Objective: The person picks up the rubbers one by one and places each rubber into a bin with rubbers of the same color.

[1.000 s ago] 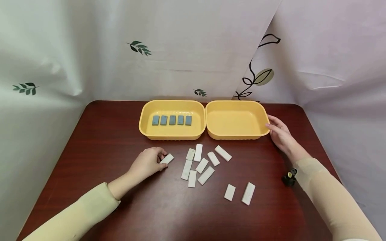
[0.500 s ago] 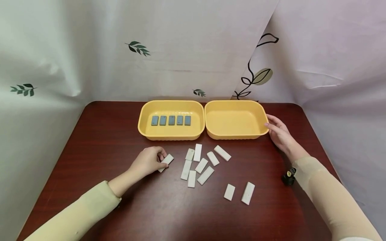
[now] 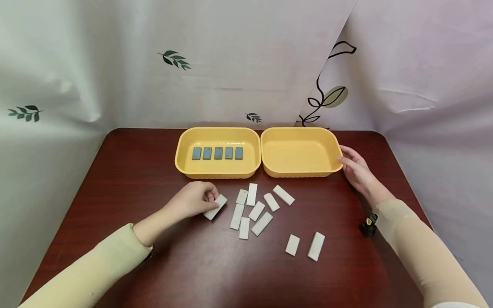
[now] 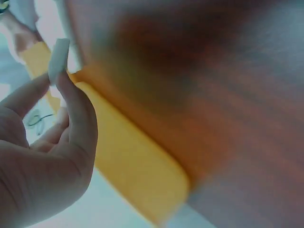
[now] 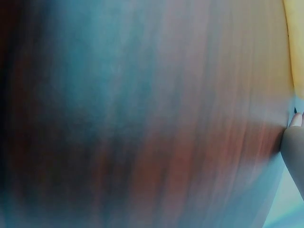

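Between the thumb and fingers of my left hand (image 3: 195, 199), a white rectangular block (image 3: 215, 208) is pinched, tilted, left of the loose blocks. The left wrist view shows the block (image 4: 59, 56) upright at the fingertips. My right hand (image 3: 358, 171) holds the right end of the right yellow tray (image 3: 300, 174), thumb at its rim and fingers along the outside wall. Nothing lies in that tray. Beside it stands the left yellow tray (image 3: 217, 176), with several blue-grey tiles (image 3: 218, 153) in one row on its floor.
Several white blocks (image 3: 262, 223) lie scattered on the dark red table (image 3: 173, 265) in front of the trays. Two more, a short block (image 3: 292, 245) and a long block (image 3: 316, 246), lie nearer the right front. A pale curtain (image 3: 231, 64) hangs behind the table.
My left hand has lifted slightly and shifted right with the white block, whose face now shows more. The right hand stays at the tray.
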`<state>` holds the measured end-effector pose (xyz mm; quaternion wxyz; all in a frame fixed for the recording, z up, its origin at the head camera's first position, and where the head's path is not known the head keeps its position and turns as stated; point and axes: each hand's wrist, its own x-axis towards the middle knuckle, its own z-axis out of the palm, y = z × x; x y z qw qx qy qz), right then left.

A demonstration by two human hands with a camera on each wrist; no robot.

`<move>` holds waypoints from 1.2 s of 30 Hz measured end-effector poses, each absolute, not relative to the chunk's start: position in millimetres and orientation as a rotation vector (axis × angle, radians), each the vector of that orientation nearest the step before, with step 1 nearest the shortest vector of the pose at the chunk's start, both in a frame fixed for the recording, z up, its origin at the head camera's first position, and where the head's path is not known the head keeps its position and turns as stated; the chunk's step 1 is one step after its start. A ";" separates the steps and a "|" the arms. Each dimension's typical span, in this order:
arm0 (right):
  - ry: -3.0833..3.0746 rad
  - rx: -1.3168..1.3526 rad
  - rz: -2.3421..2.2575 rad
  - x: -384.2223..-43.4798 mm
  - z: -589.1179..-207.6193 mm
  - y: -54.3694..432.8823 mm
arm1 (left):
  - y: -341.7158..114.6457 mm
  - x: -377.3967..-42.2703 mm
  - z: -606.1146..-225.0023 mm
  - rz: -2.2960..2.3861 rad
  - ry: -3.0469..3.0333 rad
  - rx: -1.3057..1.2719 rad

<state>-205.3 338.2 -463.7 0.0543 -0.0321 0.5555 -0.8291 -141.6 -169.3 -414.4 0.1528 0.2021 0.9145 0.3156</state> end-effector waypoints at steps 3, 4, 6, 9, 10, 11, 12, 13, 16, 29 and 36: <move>1.681 -0.095 -2.523 -205.2 -464.6 337.8 | -161.0 -143.7 -402.0 0.950 2.561 0.666; 1.683 -0.093 -2.521 -205.2 -464.8 337.6 | -157.7 -144.8 -397.3 0.967 2.544 0.697; 1.683 -0.089 -2.520 -205.0 -465.1 337.5 | -150.7 -148.7 -387.6 0.996 2.510 0.737; 1.683 -0.081 -2.515 -204.6 -465.2 337.5 | -139.7 -157.4 -372.9 1.029 2.477 0.772; 1.681 -0.078 -2.512 -204.4 -465.1 337.4 | -135.8 -161.0 -368.3 1.034 2.472 0.772; 1.677 -0.075 -2.511 -204.2 -465.0 337.5 | -131.7 -164.8 -363.7 1.041 2.469 0.770; 1.677 -0.072 -2.509 -204.1 -464.9 337.5 | -127.3 -169.0 -359.2 1.052 2.467 0.770; 1.676 -0.071 -2.509 -204.0 -464.7 337.5 | -122.7 -173.4 -355.0 1.066 2.465 0.771; 1.680 -0.074 -2.513 -204.0 -464.0 337.7 | -107.2 -188.9 -343.6 1.125 2.464 0.756; 1.692 -0.087 -2.529 -204.5 -463.4 337.4 | -52.2 -259.5 -330.1 1.404 2.402 0.569; 1.690 -0.085 -2.528 -205.4 -463.4 337.5 | -29.6 -286.3 -339.7 1.474 2.310 0.441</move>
